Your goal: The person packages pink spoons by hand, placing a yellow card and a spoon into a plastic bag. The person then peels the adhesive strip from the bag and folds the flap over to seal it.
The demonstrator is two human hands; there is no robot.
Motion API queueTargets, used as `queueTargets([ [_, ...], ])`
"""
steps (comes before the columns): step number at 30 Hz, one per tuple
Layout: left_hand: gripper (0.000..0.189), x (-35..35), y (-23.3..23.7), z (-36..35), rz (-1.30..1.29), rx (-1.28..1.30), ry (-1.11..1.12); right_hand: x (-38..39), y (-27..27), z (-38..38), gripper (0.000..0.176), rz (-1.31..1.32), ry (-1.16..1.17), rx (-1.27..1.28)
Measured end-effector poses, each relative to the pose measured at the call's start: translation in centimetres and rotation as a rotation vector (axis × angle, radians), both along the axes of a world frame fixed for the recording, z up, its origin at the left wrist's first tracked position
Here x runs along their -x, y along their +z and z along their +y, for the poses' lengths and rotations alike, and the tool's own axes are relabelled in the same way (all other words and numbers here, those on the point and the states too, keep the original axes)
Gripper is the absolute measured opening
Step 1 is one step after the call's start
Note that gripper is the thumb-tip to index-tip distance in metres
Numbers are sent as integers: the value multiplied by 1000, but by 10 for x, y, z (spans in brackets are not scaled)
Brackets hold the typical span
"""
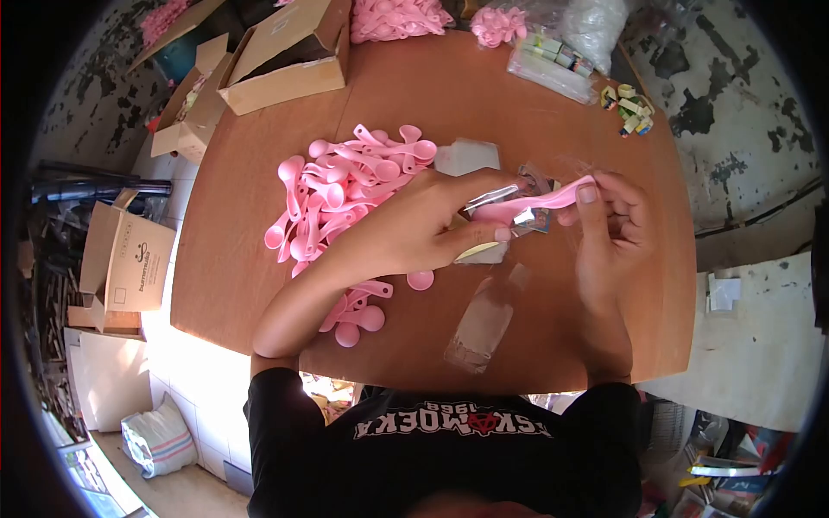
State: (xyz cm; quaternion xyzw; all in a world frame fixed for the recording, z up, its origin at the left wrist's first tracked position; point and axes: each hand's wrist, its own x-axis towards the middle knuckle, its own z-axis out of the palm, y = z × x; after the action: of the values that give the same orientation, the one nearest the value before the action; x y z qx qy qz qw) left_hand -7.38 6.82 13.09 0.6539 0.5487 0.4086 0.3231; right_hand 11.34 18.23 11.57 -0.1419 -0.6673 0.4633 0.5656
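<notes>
Between my two hands, over the brown table, is a pink spoon (540, 202) with clear plastic at its left part. My left hand (414, 220) reaches across the spoon pile and pinches the spoon's left part and the plastic between thumb and fingers. The spoon's right end is pinched by my right hand (604, 211). A loose heap of pink spoons (332, 194) lies to the left, partly hidden by my left forearm. Under my hands are a stack of clear bags (471, 157) and small printed pieces, mostly covered. Nearer my body lies a flat clear bag (485, 324).
An open cardboard box (289, 86) stands at the table's back left, beside bagged pink spoons (399, 19). Clear packs (553, 69) and small yellowish labels (630, 110) are at the back right. Another carton (138, 263) stands left of the table (414, 95).
</notes>
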Motion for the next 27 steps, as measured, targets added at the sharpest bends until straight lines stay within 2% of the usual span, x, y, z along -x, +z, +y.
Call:
queueTargets([
  [3,43,1,-3,1,-39,-93,-28,2,-7,-2,17,26,38,-29],
  [6,39,0,-4,0,-50,-156,-8,1,-7,0,15,-100,14,-19],
  [8,39,0,-5,2,-51,-181,-10,4,3,6,13,-345,11,-437],
  [10,38,2,-9,3,53,-223,21,7,6,3,13,-385,29,-431],
  [12,37,2,-6,2,38,-178,12,5,6,7,13,-432,60,-450],
  [17,36,-4,7,-5,48,-43,-6,2,11,6,17,-413,-52,-467],
  [19,38,-7,1,-4,34,-107,-24,2,13,5,19,-399,-87,-439],
  [25,44,-14,3,-8,205,-35,-53,-1,16,2,18,-430,-69,-570],
  [27,43,-16,-1,-8,228,-47,-51,-2,17,0,16,-534,-70,-678],
])
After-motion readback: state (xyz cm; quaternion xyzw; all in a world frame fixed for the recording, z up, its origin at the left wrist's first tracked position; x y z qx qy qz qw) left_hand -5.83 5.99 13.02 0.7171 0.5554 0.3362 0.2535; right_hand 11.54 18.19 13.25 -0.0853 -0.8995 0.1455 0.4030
